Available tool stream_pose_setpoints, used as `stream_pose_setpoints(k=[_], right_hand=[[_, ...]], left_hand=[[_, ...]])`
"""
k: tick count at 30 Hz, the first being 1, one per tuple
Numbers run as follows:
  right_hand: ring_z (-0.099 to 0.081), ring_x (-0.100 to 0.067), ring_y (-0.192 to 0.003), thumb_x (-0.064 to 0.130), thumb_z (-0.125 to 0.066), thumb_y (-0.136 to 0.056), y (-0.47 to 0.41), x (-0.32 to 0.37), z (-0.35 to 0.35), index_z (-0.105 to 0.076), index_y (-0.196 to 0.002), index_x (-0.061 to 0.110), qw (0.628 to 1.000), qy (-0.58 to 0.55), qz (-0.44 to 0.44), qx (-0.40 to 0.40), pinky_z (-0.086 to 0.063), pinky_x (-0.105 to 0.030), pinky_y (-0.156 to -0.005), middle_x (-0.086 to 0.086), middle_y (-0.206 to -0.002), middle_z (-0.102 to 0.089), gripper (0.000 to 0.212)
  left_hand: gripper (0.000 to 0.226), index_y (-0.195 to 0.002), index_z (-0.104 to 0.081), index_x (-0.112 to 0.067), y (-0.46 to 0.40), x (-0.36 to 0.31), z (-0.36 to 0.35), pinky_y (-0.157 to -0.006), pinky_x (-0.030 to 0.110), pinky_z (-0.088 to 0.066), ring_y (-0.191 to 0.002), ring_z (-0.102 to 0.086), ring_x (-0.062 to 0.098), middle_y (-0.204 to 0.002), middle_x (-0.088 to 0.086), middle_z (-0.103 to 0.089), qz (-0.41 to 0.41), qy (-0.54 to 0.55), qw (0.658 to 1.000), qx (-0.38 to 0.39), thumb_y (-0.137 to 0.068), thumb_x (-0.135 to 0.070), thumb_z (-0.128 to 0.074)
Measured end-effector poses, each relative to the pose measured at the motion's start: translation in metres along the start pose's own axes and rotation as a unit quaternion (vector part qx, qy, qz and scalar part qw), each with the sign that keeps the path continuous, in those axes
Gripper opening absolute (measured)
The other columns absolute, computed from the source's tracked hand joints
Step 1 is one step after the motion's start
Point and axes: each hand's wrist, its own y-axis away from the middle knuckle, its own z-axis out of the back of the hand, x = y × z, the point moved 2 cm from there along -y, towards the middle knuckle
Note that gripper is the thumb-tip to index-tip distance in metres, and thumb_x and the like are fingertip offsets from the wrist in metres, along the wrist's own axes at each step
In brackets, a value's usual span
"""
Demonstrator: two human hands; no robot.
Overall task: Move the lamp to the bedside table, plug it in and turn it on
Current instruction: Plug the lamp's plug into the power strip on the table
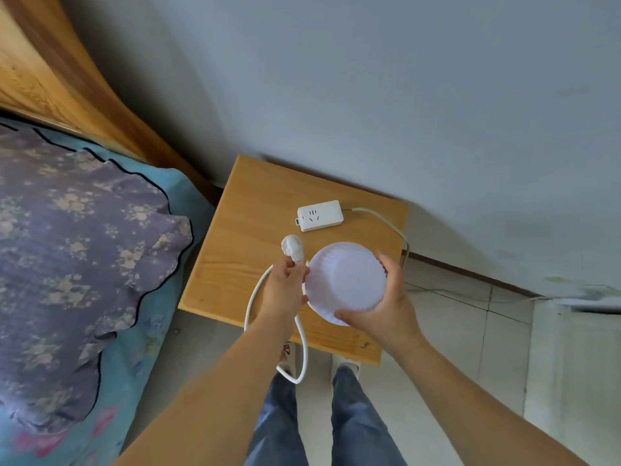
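Note:
Seen from above, the lamp (pixel 346 280) shows a round white pleated shade over the wooden bedside table (pixel 242 210). My right hand (pixel 386 304) grips the shade's right and near rim. My left hand (pixel 285 290) pinches the lamp's white plug (pixel 291 247) just below its head, prongs away from me. The white cord (pixel 250 297) loops down from the plug past the table's front edge. A white power strip (pixel 320 215) with a red light lies on the table behind the lamp, nothing plugged into it.
A bed with a floral quilt (pixel 77 264) and wooden headboard (pixel 50 79) lies to the left. The grey wall (pixel 403 95) rises behind the table. The strip's own cable (pixel 386 223) runs off the table's right side. My legs and shoes stand on the tiled floor below.

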Motion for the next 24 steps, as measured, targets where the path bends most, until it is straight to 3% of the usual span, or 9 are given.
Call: stream_pose_setpoints(k=[5,9,12,14,17,20,24], right_hand=[[-0.034,-0.014,-0.121,0.042,-0.087,-0.044,-0.011,-0.002,0.005,-0.017,-0.132,0.034,0.999,0.001,0.012,0.044,-0.044,-0.033,-0.095,0.004,-0.135,-0.033,0.113],[-0.039,-0.013,-0.116,0.068,-0.068,-0.048,-0.018,0.002,0.021,-0.024,-0.131,0.029,0.994,-0.038,0.015,0.097,-0.046,-0.03,-0.09,0.008,-0.128,-0.036,0.101],[-0.045,-0.008,-0.11,0.072,-0.048,-0.063,-0.03,0.012,0.036,-0.04,-0.125,0.027,0.993,-0.061,0.026,0.098,-0.043,-0.019,-0.084,0.012,-0.119,-0.045,0.077],[-0.052,-0.001,-0.098,0.067,-0.045,-0.077,-0.045,0.023,0.046,-0.051,-0.105,0.034,0.994,-0.08,0.027,0.074,-0.039,-0.005,-0.07,0.019,-0.104,-0.053,0.044],[-0.055,0.002,-0.081,0.044,-0.049,-0.089,-0.08,0.04,0.055,-0.057,-0.089,0.032,0.996,-0.055,0.041,0.055,-0.04,-0.009,-0.061,0.019,-0.085,-0.059,0.015],[-0.054,-0.001,-0.076,0.032,-0.051,-0.09,-0.118,0.058,0.05,-0.063,-0.09,0.021,0.994,0.009,0.055,0.097,-0.038,-0.017,-0.06,0.016,-0.081,-0.059,0.017],[-0.061,-0.014,-0.076,0.05,-0.049,-0.085,-0.16,0.075,0.027,-0.067,-0.089,0.018,0.98,0.094,0.051,0.17,-0.047,-0.031,-0.069,0.006,-0.083,-0.067,0.037]], left_hand=[[0.015,-0.093,-0.059,-0.02,-0.005,-0.001,-0.004,-0.077,0.037,-0.054,-0.091,-0.06,0.019,-0.09,0.004,-0.063,0.009,0.016,0.999,-0.03,-0.093,-0.026,-0.045],[0.013,-0.09,-0.061,-0.022,-0.009,-0.004,-0.007,-0.077,0.036,-0.047,-0.082,-0.055,0.018,-0.083,-0.001,-0.061,0.0,-0.014,0.997,-0.071,-0.09,-0.029,-0.049],[0.014,-0.088,-0.061,-0.025,-0.012,-0.013,-0.005,-0.071,0.031,-0.042,-0.079,-0.053,0.015,-0.084,-0.003,-0.062,-0.024,-0.038,0.993,-0.106,-0.089,-0.034,-0.05],[0.014,-0.086,-0.061,-0.026,-0.016,-0.023,-0.002,-0.072,0.032,-0.046,-0.077,-0.055,0.014,-0.08,-0.004,-0.063,-0.05,-0.041,0.99,-0.126,-0.09,-0.032,-0.049],[0.012,-0.085,-0.059,-0.029,-0.026,-0.045,0.001,-0.066,0.028,-0.049,-0.071,-0.058,0.012,-0.074,-0.005,-0.064,-0.087,-0.059,0.983,-0.153,-0.091,-0.029,-0.049],[0.01,-0.083,-0.06,-0.031,-0.043,-0.066,0.0,-0.057,0.021,-0.043,-0.067,-0.054,0.01,-0.074,-0.005,-0.062,-0.116,-0.121,0.973,-0.16,-0.089,-0.031,-0.052],[0.005,-0.087,-0.062,-0.031,-0.071,-0.082,-0.01,-0.052,0.018,-0.036,-0.062,-0.05,0.006,-0.07,-0.01,-0.059,-0.135,-0.186,0.968,-0.097,-0.084,-0.034,-0.06]])
